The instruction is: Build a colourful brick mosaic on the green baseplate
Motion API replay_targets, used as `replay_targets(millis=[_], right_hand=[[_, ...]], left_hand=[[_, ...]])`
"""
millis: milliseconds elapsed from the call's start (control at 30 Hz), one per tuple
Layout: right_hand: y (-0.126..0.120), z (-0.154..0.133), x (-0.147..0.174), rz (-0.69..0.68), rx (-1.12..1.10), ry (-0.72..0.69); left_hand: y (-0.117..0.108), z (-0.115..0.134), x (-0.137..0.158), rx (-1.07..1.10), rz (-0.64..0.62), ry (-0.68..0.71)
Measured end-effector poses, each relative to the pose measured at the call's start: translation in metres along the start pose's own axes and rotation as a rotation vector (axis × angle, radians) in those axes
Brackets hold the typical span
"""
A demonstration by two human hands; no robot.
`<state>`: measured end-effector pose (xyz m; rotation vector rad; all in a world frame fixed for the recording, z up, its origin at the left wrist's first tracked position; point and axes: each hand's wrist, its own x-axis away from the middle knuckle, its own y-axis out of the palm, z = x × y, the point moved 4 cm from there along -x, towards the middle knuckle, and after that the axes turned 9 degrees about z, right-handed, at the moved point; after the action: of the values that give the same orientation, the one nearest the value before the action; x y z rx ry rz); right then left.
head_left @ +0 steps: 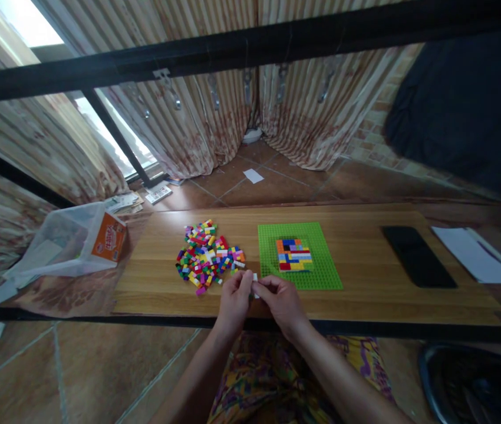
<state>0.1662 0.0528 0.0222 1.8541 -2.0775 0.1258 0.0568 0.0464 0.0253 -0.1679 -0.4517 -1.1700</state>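
My left hand [236, 295] and my right hand [280, 299] meet above the front edge of the wooden board. Both are closed, pinching small white toy bricks [255, 277] between the fingertips; how many pieces are there I cannot tell, as the fingers cover part of them. Just behind and to the right lies a green studded baseplate [328, 265], bearing a block of multicoloured bricks [295, 255] built up in rows. Left of my hands a loose heap of mixed coloured bricks [208, 259] spreads over the board, its near right end close to my left fingers.
On the wooden board [144, 282], a black phone-like slab [418, 257] lies at the right, beside white paper [478, 254]. A clear plastic bin [71, 238] with an orange label stands at the left. A dark metal bar [233, 56] crosses before the curtains [197, 123].
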Motion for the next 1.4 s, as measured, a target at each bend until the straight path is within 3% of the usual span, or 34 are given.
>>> replay_targets(millis=[100, 333, 433, 633, 767, 867, 1000, 1167, 1400], right_hand=[[0.003, 0.003, -0.001, -0.025, -0.013, 0.012], [0.004, 0.007, 0.000, -0.090, -0.113, 0.091], [-0.010, 0.000, -0.005, -0.047, -0.101, 0.056], [-0.048, -0.033, -0.014, 0.058, 0.020, -0.112], [-0.068, -0.047, -0.017, 0.137, 0.102, -0.179], [-0.078, -0.054, -0.021, 0.163, 0.179, -0.262], [-0.084, -0.065, -0.039, 0.179, 0.293, -0.441], [-0.080, -0.068, -0.078, 0.231, 0.434, -0.521], [-0.072, -0.057, -0.113, 0.140, 0.510, -0.656]], left_hand=[[-0.002, -0.004, -0.004, -0.021, -0.004, 0.055], [-0.006, -0.005, -0.014, 0.070, -0.046, 0.012], [-0.013, 0.007, -0.023, -0.092, 0.020, 0.215], [-0.007, 0.015, -0.037, -0.760, 0.074, 0.791], [0.002, 0.008, -0.045, -1.127, 0.063, 0.945], [0.003, 0.009, -0.048, -1.263, 0.092, 1.018], [0.000, 0.012, -0.047, -1.236, 0.145, 1.088], [-0.001, 0.013, -0.045, -1.178, 0.218, 1.144], [-0.001, 0.015, -0.041, -1.137, 0.176, 1.153]])
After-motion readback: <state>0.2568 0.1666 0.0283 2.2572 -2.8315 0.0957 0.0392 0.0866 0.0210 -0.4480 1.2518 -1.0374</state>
